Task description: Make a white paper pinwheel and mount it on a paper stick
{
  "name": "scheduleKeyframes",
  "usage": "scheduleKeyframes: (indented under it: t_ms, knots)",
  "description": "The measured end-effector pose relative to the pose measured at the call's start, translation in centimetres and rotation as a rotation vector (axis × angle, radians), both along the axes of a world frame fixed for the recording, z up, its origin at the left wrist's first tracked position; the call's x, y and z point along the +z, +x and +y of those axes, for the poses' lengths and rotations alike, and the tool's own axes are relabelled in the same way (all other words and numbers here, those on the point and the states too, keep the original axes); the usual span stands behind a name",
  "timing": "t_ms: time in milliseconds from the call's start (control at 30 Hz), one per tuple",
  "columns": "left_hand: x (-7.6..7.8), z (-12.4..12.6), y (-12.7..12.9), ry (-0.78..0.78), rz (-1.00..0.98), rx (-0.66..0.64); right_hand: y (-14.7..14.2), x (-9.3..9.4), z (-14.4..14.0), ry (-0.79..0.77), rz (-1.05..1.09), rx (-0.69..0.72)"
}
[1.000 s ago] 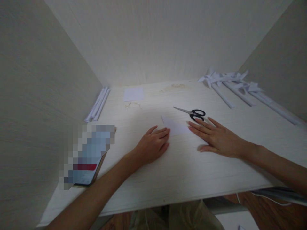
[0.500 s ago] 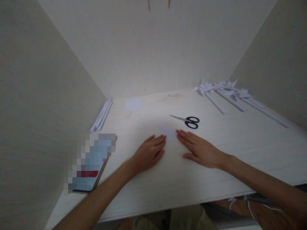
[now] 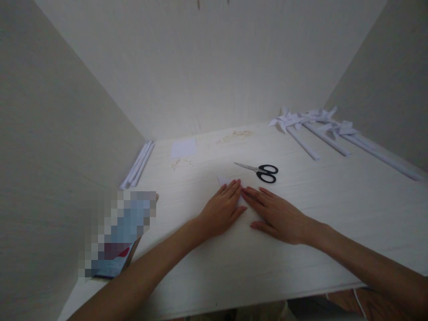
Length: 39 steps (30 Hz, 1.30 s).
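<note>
A small piece of white paper [image 3: 223, 180] lies on the white table, mostly covered by my hands. Across it my left hand [image 3: 222, 211] rests flat, fingers stretched out and palm down. My right hand [image 3: 279, 216] is also flat, its fingertips touching the paper's right side close to the left fingertips. Just beyond the right hand lies a pair of scissors [image 3: 257, 170] with black handles, blades together and pointing left. How the paper is folded under the hands is hidden.
At the back right are several white paper pinwheels [image 3: 294, 119] on paper sticks. Rolled paper sticks [image 3: 137, 165] lie along the left wall, with a partly blurred phone [image 3: 123, 236] nearer me. A square paper sheet [image 3: 183, 148] and thin tan loops [image 3: 181, 163] lie at back left.
My left hand has slid right and slightly forward over the paper, covering most of it. My right hand has shifted slightly left and nearer me. The view has moved a little.
</note>
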<state>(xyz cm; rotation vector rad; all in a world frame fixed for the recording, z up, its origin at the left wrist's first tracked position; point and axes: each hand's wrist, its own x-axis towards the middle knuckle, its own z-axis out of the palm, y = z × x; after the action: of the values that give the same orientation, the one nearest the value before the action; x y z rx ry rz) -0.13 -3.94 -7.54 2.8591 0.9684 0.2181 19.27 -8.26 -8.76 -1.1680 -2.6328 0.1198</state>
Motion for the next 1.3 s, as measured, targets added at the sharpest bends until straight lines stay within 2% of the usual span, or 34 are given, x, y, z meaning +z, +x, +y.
scheduleKeyframes:
  t_ms: [100,233,533,667,800,900,1067,1167,1300]
  knots:
    - [-0.3,0.1,0.3,-0.017,0.023,0.008,0.0,-0.1,0.0,0.005,-0.009,-0.004]
    - [0.1,0.7,-0.6,-0.055,0.056,-0.003,0.0,-0.1,0.0,0.002,-0.033,-0.004]
    - [-0.3,3.9,-3.6,0.049,0.068,0.126,0.2,0.0,0.1,0.009,0.004,0.011]
    - [-0.7,4.7,-3.7,0.108,0.071,0.239,0.2,-0.1,0.1,0.011,-0.004,0.018]
    - [-0.7,4.6,-3.6,0.213,-0.008,0.413,0.2,-0.1,0.0,0.023,-0.016,0.011]
    - [-0.2,2.9,-2.9,0.242,-0.02,0.304,0.1,-0.1,0.0,0.016,-0.03,0.015]
    - [0.1,-1.1,-0.7,0.045,0.003,0.051,0.1,-0.1,0.2,0.01,-0.021,0.024]
    - [0.1,-1.8,-0.1,-0.018,-0.006,0.04,0.1,-0.2,0.2,0.001,-0.022,0.019]
    - [0.1,-0.5,-0.9,-0.036,-0.021,0.044,0.1,-0.1,0.1,0.0,-0.051,0.01]
